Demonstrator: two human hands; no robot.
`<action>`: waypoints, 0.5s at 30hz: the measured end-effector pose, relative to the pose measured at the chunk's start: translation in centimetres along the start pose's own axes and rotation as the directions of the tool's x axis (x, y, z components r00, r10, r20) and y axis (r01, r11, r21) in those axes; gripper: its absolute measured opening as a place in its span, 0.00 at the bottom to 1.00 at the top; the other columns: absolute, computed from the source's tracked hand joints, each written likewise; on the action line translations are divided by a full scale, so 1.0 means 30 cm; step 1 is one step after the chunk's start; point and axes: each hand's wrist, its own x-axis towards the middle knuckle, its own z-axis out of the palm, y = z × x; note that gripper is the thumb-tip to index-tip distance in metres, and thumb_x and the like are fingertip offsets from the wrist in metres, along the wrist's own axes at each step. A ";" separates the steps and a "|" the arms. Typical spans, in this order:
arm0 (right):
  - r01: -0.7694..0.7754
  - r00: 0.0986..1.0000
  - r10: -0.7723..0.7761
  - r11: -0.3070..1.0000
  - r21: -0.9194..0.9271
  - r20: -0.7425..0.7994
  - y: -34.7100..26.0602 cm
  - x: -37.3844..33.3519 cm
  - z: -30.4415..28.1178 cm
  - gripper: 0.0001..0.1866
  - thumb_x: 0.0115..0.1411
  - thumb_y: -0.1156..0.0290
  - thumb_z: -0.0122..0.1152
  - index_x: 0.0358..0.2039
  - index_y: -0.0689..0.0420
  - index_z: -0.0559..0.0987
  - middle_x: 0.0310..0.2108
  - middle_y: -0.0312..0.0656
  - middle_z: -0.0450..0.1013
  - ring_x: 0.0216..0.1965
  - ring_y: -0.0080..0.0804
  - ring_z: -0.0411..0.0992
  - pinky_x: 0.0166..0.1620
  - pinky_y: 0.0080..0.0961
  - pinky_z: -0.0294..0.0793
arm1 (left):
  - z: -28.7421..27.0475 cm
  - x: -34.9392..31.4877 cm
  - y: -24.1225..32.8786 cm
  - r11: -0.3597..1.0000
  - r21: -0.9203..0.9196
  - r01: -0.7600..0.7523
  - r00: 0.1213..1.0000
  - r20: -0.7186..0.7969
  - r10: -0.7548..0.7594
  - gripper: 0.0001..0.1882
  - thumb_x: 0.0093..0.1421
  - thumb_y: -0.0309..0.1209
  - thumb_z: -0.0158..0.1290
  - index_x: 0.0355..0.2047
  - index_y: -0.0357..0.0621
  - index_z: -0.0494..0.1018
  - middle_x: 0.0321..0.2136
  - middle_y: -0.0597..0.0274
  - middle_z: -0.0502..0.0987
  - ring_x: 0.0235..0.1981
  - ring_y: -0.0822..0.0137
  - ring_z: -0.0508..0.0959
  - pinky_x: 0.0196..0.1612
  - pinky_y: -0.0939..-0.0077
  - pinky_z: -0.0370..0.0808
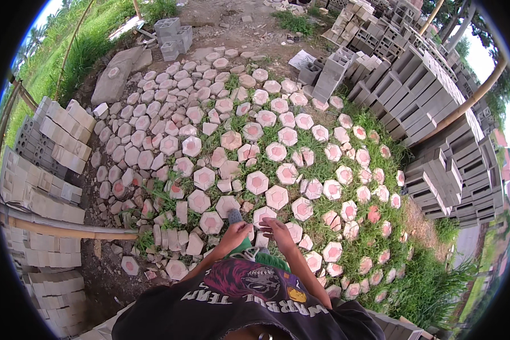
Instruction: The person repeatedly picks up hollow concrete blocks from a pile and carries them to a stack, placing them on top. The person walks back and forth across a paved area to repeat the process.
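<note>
My left hand [237,232] is closed in front of my waist, its fingers curled in; whatever it may hold is too small to make out. Beside it on the right, my right hand [276,231] has its fingers apart and partly bent, with nothing visible in them. A small gap separates the two hands. Just below them are my green shorts [242,247] with a white drawstring. A grey shoe [235,216] of mine rests on a hexagonal paver [227,204]. Another hexagonal paver [264,215] with a reddish centre lies beyond my right hand.
Many hexagonal pavers [256,182] cover the ground, with grass between them. Stacks of grey hollow blocks [419,85] line the right side. Pale blocks [68,133] are piled on the left, near a bamboo pole [68,229]. A flat slab [116,73] lies at the far left.
</note>
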 end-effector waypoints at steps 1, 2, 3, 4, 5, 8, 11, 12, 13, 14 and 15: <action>0.005 1.000 -0.005 1.000 -0.018 0.017 -0.009 0.047 0.031 0.18 0.64 0.57 0.50 0.46 0.57 0.74 0.41 0.38 0.75 0.40 0.27 0.72 0.43 0.25 0.70 | -0.027 0.044 0.009 0.999 0.015 -0.047 0.999 -0.007 0.047 0.17 0.62 0.41 0.48 0.29 0.36 0.71 0.16 0.71 0.64 0.19 0.79 0.62 0.23 0.79 0.60; 0.005 1.000 -0.003 0.996 -0.084 0.030 -0.018 0.085 0.058 0.18 0.64 0.57 0.50 0.45 0.57 0.74 0.40 0.37 0.75 0.40 0.26 0.72 0.42 0.24 0.70 | -0.053 0.088 0.014 0.995 0.031 -0.095 0.995 -0.015 0.095 0.17 0.62 0.41 0.49 0.29 0.36 0.71 0.17 0.71 0.64 0.19 0.79 0.62 0.23 0.79 0.60; 0.016 0.999 -0.010 0.988 -0.156 0.040 -0.043 0.133 0.076 0.17 0.64 0.58 0.49 0.45 0.57 0.74 0.39 0.37 0.75 0.39 0.25 0.72 0.41 0.23 0.70 | -0.079 0.151 0.030 0.987 0.045 -0.152 0.988 -0.022 0.153 0.17 0.62 0.41 0.49 0.29 0.36 0.71 0.17 0.71 0.64 0.19 0.79 0.62 0.23 0.79 0.60; 0.051 0.998 -0.045 0.977 -0.205 0.036 -0.069 0.179 0.093 0.16 0.64 0.58 0.49 0.44 0.56 0.74 0.38 0.35 0.75 0.39 0.23 0.72 0.39 0.22 0.70 | -0.110 0.202 0.045 0.986 0.018 -0.167 0.986 -0.001 0.167 0.16 0.62 0.40 0.49 0.30 0.37 0.72 0.17 0.71 0.65 0.20 0.79 0.62 0.23 0.79 0.60; 0.110 0.994 -0.105 0.975 -0.194 0.037 -0.094 0.223 0.110 0.16 0.65 0.61 0.48 0.45 0.59 0.73 0.39 0.41 0.75 0.40 0.28 0.73 0.43 0.25 0.71 | -0.137 0.247 0.059 0.978 0.059 -0.200 0.979 -0.027 0.202 0.15 0.62 0.39 0.49 0.31 0.36 0.71 0.18 0.70 0.67 0.20 0.79 0.64 0.23 0.79 0.62; 0.127 0.992 -0.130 0.966 -0.223 0.003 -0.201 0.364 0.145 0.16 0.64 0.60 0.49 0.44 0.59 0.74 0.38 0.39 0.75 0.38 0.25 0.72 0.41 0.22 0.71 | -0.232 0.364 0.180 0.962 0.064 -0.265 0.963 -0.025 0.267 0.15 0.62 0.38 0.49 0.34 0.36 0.71 0.18 0.69 0.68 0.20 0.78 0.66 0.23 0.79 0.64; 0.191 0.980 -0.198 0.948 -0.256 -0.001 -0.280 0.443 0.211 0.16 0.64 0.59 0.50 0.42 0.59 0.74 0.35 0.37 0.75 0.37 0.23 0.72 0.40 0.20 0.70 | -0.333 0.388 0.203 0.968 0.019 -0.252 0.958 -0.140 0.252 0.15 0.62 0.38 0.50 0.36 0.36 0.72 0.19 0.69 0.69 0.20 0.79 0.66 0.24 0.80 0.63; 0.180 0.983 -0.186 0.958 -0.225 -0.006 -0.299 0.470 0.215 0.16 0.64 0.59 0.50 0.42 0.59 0.74 0.35 0.37 0.75 0.36 0.22 0.71 0.40 0.21 0.70 | -0.358 0.388 0.229 0.976 -0.034 -0.214 0.968 -0.141 0.208 0.15 0.62 0.38 0.50 0.36 0.36 0.72 0.19 0.69 0.69 0.21 0.79 0.66 0.24 0.81 0.63; 0.173 0.984 -0.178 0.966 -0.195 -0.009 -0.309 0.499 0.216 0.15 0.64 0.60 0.51 0.42 0.59 0.74 0.35 0.37 0.75 0.34 0.22 0.71 0.40 0.21 0.70 | -0.380 0.380 0.258 0.980 -0.085 -0.181 0.976 -0.139 0.168 0.15 0.61 0.38 0.50 0.36 0.36 0.72 0.20 0.70 0.69 0.21 0.79 0.66 0.25 0.81 0.63; 0.171 0.984 -0.176 0.966 -0.193 -0.007 -0.320 0.530 0.222 0.15 0.64 0.60 0.50 0.42 0.58 0.74 0.36 0.37 0.75 0.35 0.22 0.72 0.40 0.22 0.70 | -0.401 0.380 0.284 0.980 -0.145 -0.139 0.983 -0.139 0.119 0.15 0.61 0.38 0.51 0.35 0.36 0.73 0.20 0.70 0.69 0.22 0.80 0.66 0.25 0.82 0.63; 0.154 0.988 -0.156 0.961 -0.231 0.008 -0.323 0.556 0.232 0.15 0.64 0.60 0.50 0.42 0.58 0.74 0.36 0.37 0.75 0.36 0.22 0.72 0.40 0.22 0.70 | -0.405 0.389 0.285 0.970 -0.214 -0.119 0.982 -0.169 0.083 0.14 0.61 0.38 0.51 0.35 0.36 0.73 0.20 0.71 0.68 0.22 0.80 0.65 0.25 0.82 0.62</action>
